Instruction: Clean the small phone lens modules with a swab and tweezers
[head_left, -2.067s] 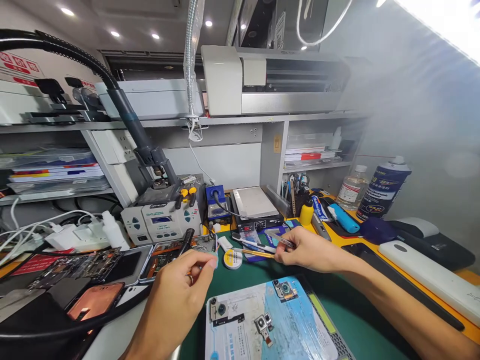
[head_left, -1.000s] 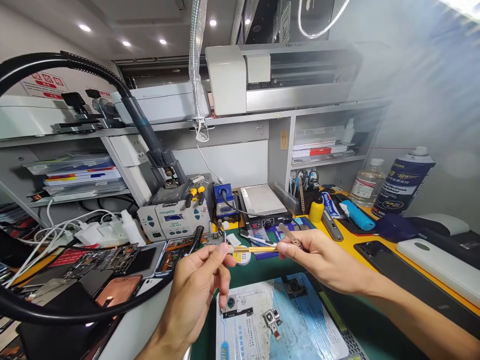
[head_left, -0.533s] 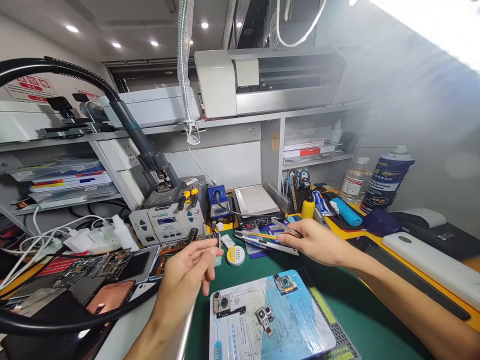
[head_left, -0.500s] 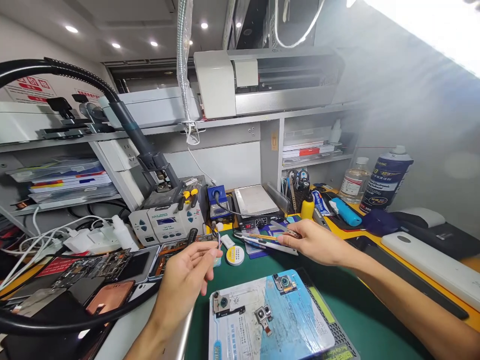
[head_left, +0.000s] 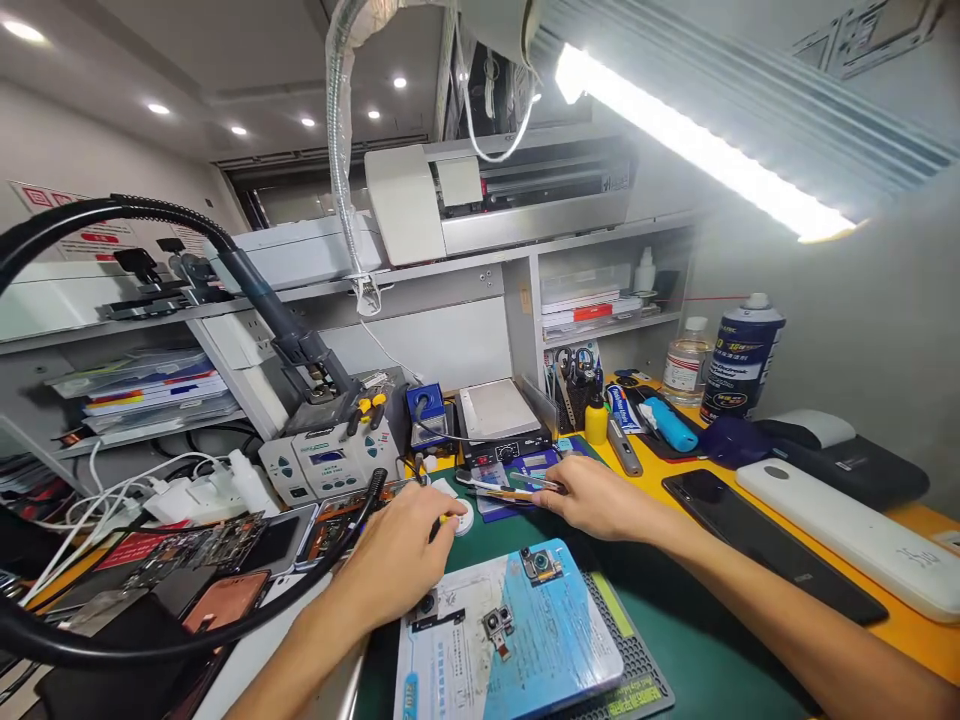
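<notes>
Left hand (head_left: 401,555), fingers curled beside round white tin (head_left: 463,516), grip unclear; right hand (head_left: 592,495) pinches slim metal tweezers (head_left: 525,482). Three small camera modules (head_left: 496,625) lie at six o'clock, untouched.

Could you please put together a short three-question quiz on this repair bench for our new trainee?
1. True or false: the left hand rests by the round solder tin.
2. How many camera modules lie on the blue sheet?
3. The right hand reaches toward: A) the tweezers; B) the spray can; C) the black phone.

Key: 1 true; 2 three; 3 A.
</notes>
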